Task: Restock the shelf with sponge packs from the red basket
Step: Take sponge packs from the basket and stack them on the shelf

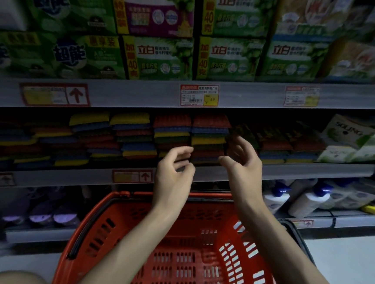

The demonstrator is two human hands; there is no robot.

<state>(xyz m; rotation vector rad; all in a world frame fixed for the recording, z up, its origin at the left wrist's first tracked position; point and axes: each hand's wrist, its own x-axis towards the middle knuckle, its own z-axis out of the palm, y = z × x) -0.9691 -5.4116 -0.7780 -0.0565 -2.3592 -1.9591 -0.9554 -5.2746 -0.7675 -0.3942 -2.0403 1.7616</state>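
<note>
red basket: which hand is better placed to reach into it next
Left, probably: the left hand hangs lower, just above the rim of the red basket; the right hand is up at the sponge packs.

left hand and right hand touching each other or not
Apart. In the head view, stacked sponge packs show through a clear gap between the left hand and the right hand.
</note>
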